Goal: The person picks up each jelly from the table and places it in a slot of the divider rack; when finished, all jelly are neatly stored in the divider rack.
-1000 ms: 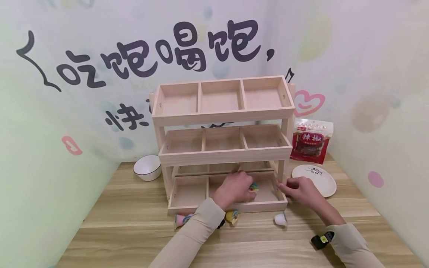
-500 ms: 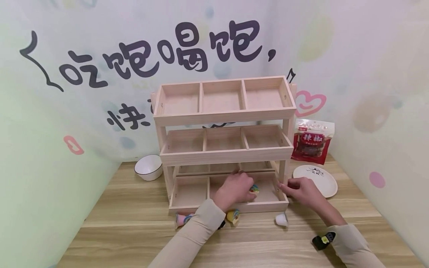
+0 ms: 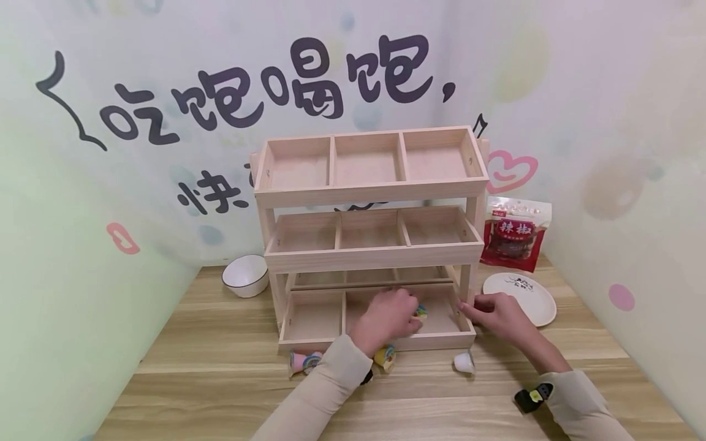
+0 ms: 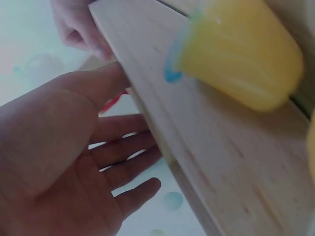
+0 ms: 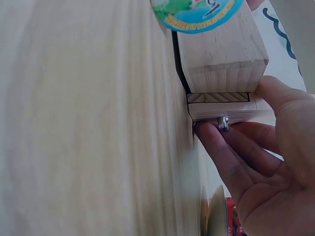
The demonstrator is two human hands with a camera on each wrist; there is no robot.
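Observation:
A wooden three-tier shelf (image 3: 371, 191) stands on the table. My left hand (image 3: 386, 311) reaches into its bottom tray and appears to pinch a jelly cup with a colourful lid (image 3: 421, 312); the thumb and index tips are hidden behind the tray's front board (image 4: 172, 132) in the left wrist view. With thumb and fingers on either side of the wood, my right hand (image 5: 266, 157) grips the shelf's right end by a metal bolt (image 5: 223, 123). In front lie a pink jelly cup (image 3: 300, 361), a yellow one (image 3: 384, 357) and a white one (image 3: 464, 362).
At left behind the shelf sits a white bowl (image 3: 244, 275). On the right are a white plate (image 3: 537, 306) and a red snack bag (image 3: 515, 236) leaning by the wall. The upper tiers are divided into compartments.
My left hand has sunk slightly in the bottom tray, the colourful lid shifting a little right and down beside it. My right hand keeps its grip on the shelf's end. The view has drifted slightly.

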